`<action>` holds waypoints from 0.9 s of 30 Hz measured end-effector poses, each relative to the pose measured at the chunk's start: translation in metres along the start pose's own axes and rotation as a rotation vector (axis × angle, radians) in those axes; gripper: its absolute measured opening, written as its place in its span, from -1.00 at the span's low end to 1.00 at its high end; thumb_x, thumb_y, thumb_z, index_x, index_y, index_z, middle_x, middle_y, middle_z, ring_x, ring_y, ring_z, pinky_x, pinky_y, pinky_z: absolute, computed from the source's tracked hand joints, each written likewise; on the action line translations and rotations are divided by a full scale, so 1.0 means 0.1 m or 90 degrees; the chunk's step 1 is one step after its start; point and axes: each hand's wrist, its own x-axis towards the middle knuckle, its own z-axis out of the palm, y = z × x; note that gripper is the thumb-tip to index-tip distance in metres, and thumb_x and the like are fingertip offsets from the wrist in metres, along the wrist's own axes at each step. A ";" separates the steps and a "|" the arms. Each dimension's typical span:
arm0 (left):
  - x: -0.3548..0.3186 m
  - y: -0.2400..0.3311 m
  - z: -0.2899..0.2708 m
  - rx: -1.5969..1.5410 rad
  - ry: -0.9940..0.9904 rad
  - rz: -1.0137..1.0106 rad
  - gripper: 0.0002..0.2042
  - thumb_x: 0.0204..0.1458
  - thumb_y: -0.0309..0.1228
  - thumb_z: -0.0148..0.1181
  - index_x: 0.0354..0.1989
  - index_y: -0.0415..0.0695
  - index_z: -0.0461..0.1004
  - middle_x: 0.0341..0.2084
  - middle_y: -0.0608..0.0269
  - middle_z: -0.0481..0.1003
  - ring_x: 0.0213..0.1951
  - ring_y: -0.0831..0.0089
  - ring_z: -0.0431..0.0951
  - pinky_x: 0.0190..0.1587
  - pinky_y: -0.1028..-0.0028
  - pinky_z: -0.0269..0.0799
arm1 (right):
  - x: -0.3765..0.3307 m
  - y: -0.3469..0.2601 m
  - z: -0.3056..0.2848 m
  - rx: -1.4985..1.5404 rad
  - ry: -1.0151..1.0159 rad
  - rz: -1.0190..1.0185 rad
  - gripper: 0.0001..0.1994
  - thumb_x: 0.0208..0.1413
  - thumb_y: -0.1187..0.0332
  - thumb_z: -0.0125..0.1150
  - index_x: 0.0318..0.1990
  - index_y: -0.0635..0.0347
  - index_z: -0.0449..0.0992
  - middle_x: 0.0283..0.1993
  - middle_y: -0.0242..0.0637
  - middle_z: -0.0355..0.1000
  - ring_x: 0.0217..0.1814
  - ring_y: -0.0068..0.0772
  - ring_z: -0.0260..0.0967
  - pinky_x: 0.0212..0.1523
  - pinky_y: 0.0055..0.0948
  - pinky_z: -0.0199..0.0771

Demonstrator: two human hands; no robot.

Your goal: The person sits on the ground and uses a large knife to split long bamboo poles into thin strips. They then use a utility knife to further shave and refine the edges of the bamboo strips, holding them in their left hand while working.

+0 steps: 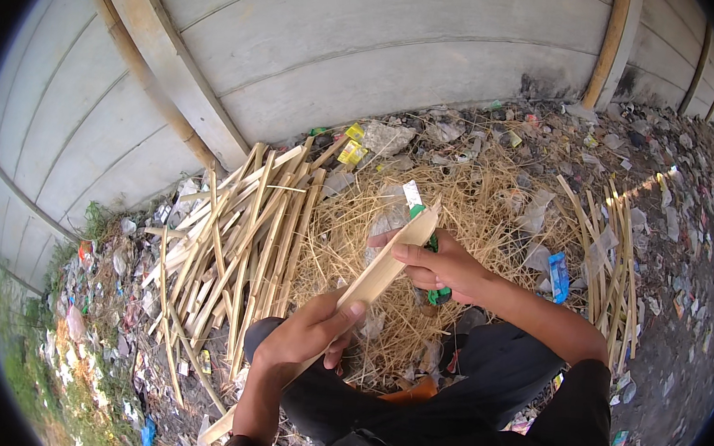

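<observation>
A long, pale split bamboo strip (379, 277) slants across my lap, its pointed far end up and to the right, its near end down by my left forearm. My left hand (308, 334) is closed round its middle, thumb on top. Close to the far end, my right hand (444, 268) grips a green-handled tool (438, 296) that looks like a knife. A whitish flat piece (412, 195) shows just beyond the strip, in line with the green; the strip hides most of the tool. My right thumb presses on the strip's face.
Thin bamboo shavings (348, 231) cover the ground before my knees. A pile of split bamboo strips (242, 247) lies to the left, and a smaller bundle (613, 268) to the right. Litter is scattered around. A grey panel wall (387, 58) with bamboo posts stands behind.
</observation>
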 end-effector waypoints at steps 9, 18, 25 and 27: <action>-0.26 0.26 -0.30 0.262 0.219 0.273 -0.17 0.23 0.06 0.34 0.48 -0.21 0.14 0.21 -0.07 0.42 0.28 0.10 0.48 0.29 0.16 0.43 | 0.21 -0.28 -0.59 0.118 0.234 -0.149 -0.74 0.36 0.16 0.34 -0.19 0.16 0.50 -0.58 -0.55 0.28 -0.74 -0.79 -0.07 -0.70 -0.58 -0.13; -1.56 -0.21 -0.79 0.798 0.588 0.163 0.21 -0.51 0.44 0.52 0.32 -0.19 0.40 0.17 -0.07 0.52 0.26 -0.04 0.49 0.34 -0.02 0.36 | -0.12 -0.52 -1.64 0.268 0.344 -0.266 -0.79 0.37 0.24 0.32 -0.14 0.21 0.54 -0.32 -0.40 0.56 -0.77 -0.85 0.00 -0.79 -0.72 0.00; -1.51 -0.40 -0.82 0.584 0.357 0.139 -0.40 -0.30 -0.03 0.74 -0.22 -0.24 0.65 -0.47 0.14 0.60 -0.46 0.28 0.64 -0.42 0.33 0.50 | -0.08 -0.39 -1.95 0.284 0.380 -0.251 -0.78 0.35 0.21 0.36 -0.12 0.16 0.54 -0.33 -0.43 0.55 -0.77 -0.83 0.03 -0.80 -0.72 0.00; -1.41 -0.42 -0.78 0.566 0.249 0.167 -0.48 -0.21 -0.09 0.71 -0.27 -0.26 0.65 -0.52 0.15 0.54 -0.51 0.27 0.58 -0.45 0.30 0.42 | -0.09 -0.33 -2.05 0.271 0.400 -0.252 -0.74 0.35 0.15 0.36 -0.09 0.13 0.52 -0.30 -0.42 0.54 -0.75 -0.83 0.02 -0.78 -0.71 0.00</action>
